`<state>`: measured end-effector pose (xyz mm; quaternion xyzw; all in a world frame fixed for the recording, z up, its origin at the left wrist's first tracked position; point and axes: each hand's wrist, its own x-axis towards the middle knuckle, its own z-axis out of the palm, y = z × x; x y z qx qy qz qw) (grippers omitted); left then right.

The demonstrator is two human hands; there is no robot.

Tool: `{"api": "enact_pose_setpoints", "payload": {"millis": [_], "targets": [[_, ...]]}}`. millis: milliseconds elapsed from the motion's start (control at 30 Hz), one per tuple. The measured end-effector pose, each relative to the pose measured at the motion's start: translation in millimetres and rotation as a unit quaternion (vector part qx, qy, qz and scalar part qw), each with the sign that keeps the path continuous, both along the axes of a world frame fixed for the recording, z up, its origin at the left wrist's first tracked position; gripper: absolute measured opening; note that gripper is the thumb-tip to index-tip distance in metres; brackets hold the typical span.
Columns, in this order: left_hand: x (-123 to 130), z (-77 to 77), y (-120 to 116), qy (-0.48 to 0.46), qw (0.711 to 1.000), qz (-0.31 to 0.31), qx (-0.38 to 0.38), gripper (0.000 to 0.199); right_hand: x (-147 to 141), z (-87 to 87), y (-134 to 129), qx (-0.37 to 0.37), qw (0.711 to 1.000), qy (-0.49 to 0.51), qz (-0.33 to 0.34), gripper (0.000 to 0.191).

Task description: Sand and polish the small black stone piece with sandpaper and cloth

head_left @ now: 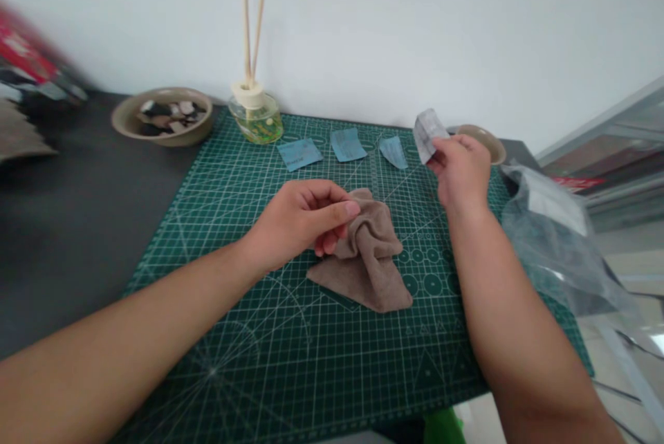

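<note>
Near the middle of the green cutting mat (249, 375), my left hand (311, 218) pinches the upper left part of a crumpled brown cloth (381, 271). The cloth's lower part spreads over the mat. Farther back on the right, my right hand (463, 166) grips a small greyish printed piece (428, 134) between thumb and fingers, above the mat's far edge. Three blue printed pieces lie in a row along the back of the mat: one at the left (299, 154), another in the middle (348, 144), and one at the right (393, 151).
A bowl of small dark and pale pieces (194, 134) stands at the back left, beside a glass diffuser with two sticks (256, 115). Behind my right hand is another bowl (487, 142), partly hidden. A clear plastic bag (563, 250) lies at the right edge.
</note>
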<state>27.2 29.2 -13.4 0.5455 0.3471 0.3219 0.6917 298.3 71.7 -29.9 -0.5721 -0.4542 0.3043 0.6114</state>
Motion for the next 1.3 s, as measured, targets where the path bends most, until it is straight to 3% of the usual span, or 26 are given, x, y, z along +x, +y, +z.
{"api": "enact_pose_setpoints", "payload": {"millis": [33, 67, 133, 267, 333, 433, 533, 633, 733, 900, 1067, 1200, 1300], "targets": [[0.1, 0.3, 0.1, -0.010, 1.000, 0.004, -0.012, 0.026, -5.6, 4.4, -4.7, 0.005, 0.999, 0.032, 0.003, 0.020], [0.1, 0.8, 0.3, -0.021, 0.999, 0.010, -0.025, 0.028, -12.4, 8.8, -10.3, 0.011, 0.992, 0.126, 0.028, 0.020], [0.3, 2.1, 1.0, -0.048, 0.997, 0.026, -0.056, 0.029, -28.2, 16.7, -22.6, -0.011, 0.966, 0.240, 0.101, 0.021], [0.1, 4.3, 2.7, -0.089, 0.989, 0.055, -0.100, 0.017, -56.6, 24.5, -42.0, -0.021, 0.939, 0.267, 0.216, 0.018], [0.0, 4.2, 3.0, -0.093, 0.988, 0.063, -0.106, 0.024, -64.7, 25.4, -47.7, -0.027, 0.932, 0.241, 0.268, 0.016], [0.0, 2.8, 2.9, -0.096, 0.988, 0.072, -0.101, 0.030, -69.2, 27.1, -54.0, -0.014, 0.937, 0.129, 0.323, 0.018], [-0.1, 1.4, 3.8, -0.107, 0.987, 0.058, -0.109, 0.027, -70.2, 27.5, -59.3, 0.066, 0.940, -0.115, 0.315, 0.020], [-1.1, 0.4, 6.3, -0.114, 0.984, 0.038, -0.130, 0.017, -72.7, 21.6, -61.4, 0.185, 0.877, -0.343, 0.283, 0.020], [-2.4, -1.2, 10.0, -0.125, 0.978, 0.031, -0.163, 0.014, -74.8, 13.3, -59.7, 0.249, 0.813, -0.445, 0.281, 0.015], [-2.9, -6.4, 14.9, -0.140, 0.970, 0.031, -0.196, 0.022, -72.5, 10.8, -56.6, 0.262, 0.779, -0.499, 0.273, 0.016], [-1.7, -7.6, 15.3, -0.135, 0.970, 0.045, -0.199, 0.016, -73.0, 16.2, -60.0, 0.263, 0.792, -0.472, 0.286, 0.019], [-0.2, -5.5, 15.5, -0.128, 0.967, 0.105, -0.191, 0.009, -73.5, 20.4, -64.6, 0.212, 0.854, -0.393, 0.267, 0.025], [0.6, -5.2, 15.4, -0.128, 0.967, 0.143, -0.168, 0.013, -75.2, 18.2, -64.2, 0.152, 0.915, -0.273, 0.255, 0.047]]}}
